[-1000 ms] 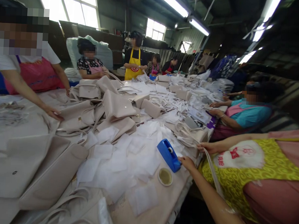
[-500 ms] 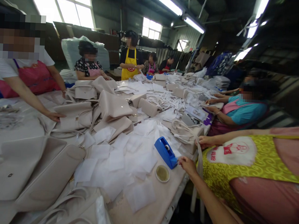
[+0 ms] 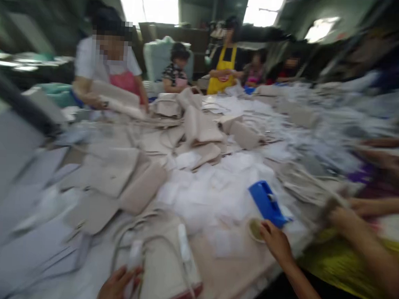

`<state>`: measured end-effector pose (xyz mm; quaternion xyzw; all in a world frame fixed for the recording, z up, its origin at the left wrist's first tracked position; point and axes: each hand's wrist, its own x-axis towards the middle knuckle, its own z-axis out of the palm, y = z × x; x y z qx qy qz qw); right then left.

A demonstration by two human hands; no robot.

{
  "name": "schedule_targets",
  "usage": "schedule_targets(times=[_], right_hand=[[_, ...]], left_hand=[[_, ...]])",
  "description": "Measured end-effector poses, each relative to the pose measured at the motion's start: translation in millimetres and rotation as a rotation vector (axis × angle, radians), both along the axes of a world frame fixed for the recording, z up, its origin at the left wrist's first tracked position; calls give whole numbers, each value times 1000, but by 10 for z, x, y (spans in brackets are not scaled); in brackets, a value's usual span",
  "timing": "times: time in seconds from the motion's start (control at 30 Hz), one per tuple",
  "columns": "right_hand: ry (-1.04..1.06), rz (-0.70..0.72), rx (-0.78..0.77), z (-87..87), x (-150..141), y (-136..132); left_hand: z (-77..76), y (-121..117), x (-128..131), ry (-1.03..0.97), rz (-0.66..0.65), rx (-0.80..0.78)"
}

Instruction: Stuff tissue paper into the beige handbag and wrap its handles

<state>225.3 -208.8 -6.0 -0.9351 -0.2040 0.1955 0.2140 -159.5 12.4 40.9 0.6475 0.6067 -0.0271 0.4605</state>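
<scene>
The whole view is smeared by motion. My left hand (image 3: 117, 288) shows at the bottom edge, its fingers curled round a pale wrapped handle of a beige bag (image 3: 166, 272) that lies flat in front of me. My right hand (image 3: 276, 243) reaches over the table's right edge, with its fingertips at a small round dish (image 3: 255, 229). Just beyond the dish stands a blue tape dispenser (image 3: 266, 204). The blur hides how the right fingers are set.
White tissue sheets (image 3: 214, 190) and beige bags (image 3: 200, 127) cover the long table. A co-worker's hand (image 3: 338, 215) in a yellow apron holds a strap at the right. Other people stand or sit round the far end, one in a red apron (image 3: 123, 81) at the left.
The view has swung left and down, and is now blurred. My left hand has come into view on the bag handle. My right hand stays by the dispenser and dish.
</scene>
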Motion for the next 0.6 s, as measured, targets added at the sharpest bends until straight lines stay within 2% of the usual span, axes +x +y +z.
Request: schedule_targets(times=[0.07,0.17,0.23,0.3,0.4,0.6], right_hand=[[201,245,215,14,-513,483],[574,569,400,109,-1466,1196],[704,723,465,179,-2067,1569],[726,825,506,190,-2492,1851],[636,896,512,118,-2764,2086],[434,1014,395,-14,-2760,2190]], left_hand=[[-184,62,-111,-171,223,-65],[-441,135,-263,-446,484,-105],[-528,123,-296,-544,551,-119],[-558,98,-292,-637,573,-140],[-568,98,-290,-735,578,-155],[-620,136,-336,-819,603,-169]])
